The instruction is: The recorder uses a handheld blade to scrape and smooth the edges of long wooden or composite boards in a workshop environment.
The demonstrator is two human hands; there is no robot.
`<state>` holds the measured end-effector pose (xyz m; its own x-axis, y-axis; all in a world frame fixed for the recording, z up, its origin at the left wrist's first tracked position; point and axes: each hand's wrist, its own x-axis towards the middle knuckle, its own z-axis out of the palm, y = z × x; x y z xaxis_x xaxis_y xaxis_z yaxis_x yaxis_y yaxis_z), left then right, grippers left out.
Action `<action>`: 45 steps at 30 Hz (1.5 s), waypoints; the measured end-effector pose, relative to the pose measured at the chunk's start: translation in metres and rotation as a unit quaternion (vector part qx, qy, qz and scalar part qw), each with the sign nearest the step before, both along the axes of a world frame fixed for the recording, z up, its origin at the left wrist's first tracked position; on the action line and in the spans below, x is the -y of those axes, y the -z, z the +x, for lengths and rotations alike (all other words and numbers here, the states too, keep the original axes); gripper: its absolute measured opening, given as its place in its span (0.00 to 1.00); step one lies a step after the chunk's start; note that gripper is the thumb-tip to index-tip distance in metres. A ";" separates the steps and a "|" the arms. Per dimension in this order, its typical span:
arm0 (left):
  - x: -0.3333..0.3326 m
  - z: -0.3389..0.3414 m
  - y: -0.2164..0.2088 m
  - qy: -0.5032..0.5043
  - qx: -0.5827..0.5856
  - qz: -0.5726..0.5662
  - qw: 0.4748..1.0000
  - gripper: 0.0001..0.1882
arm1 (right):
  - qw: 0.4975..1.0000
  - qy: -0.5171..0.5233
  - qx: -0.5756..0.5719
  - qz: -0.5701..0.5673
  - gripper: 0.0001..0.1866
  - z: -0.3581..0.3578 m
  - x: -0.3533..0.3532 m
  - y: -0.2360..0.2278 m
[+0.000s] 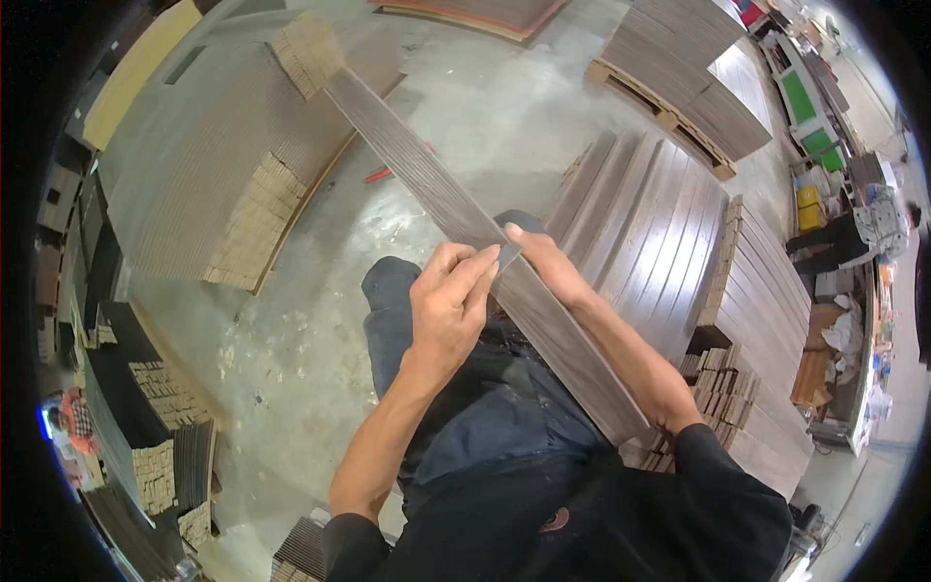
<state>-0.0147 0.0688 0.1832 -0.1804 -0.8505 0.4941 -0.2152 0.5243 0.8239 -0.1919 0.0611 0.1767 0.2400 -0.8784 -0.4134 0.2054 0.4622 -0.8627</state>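
A long grey-brown plank [427,179] runs from my lap up and away to the upper left, over the concrete floor. My left hand [448,306] pinches a small flat dark piece [506,256] against the plank's near edge, fingers closed on it. My right hand [543,264] lies along the plank's right edge, gripping it, with the forearm resting beside the board. Both hands meet at about the plank's middle. My dark trousers and shirt sit below the board.
A row of glossy brown planks [650,223] lies to my right, beside a tall stack [766,291]. A large pallet of boards [213,165] stands at the left, another [689,78] at the upper right. A red tool [380,176] lies on the floor. A person [73,422] is at far left.
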 end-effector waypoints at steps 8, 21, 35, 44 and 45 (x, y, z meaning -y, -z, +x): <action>-0.016 -0.016 0.004 0.038 0.020 -0.021 0.999 0.13 | 0.994 0.047 0.038 -0.090 0.27 -0.003 0.014 0.022; -0.070 -0.050 -0.001 0.159 0.055 -0.078 0.983 0.18 | 0.993 0.073 0.029 -0.089 0.29 -0.022 0.062 0.002; -0.076 -0.011 0.010 0.123 -0.010 0.098 0.988 0.04 | 0.969 0.183 0.077 -0.144 0.32 -0.096 0.077 0.028; -0.068 -0.004 0.016 0.128 -0.221 0.469 0.845 0.09 | 0.958 0.197 0.070 -0.196 0.33 -0.075 0.052 0.016; -0.069 -0.003 0.015 0.137 -0.224 0.481 0.837 0.11 | 0.957 0.197 0.070 -0.200 0.33 -0.072 0.051 0.016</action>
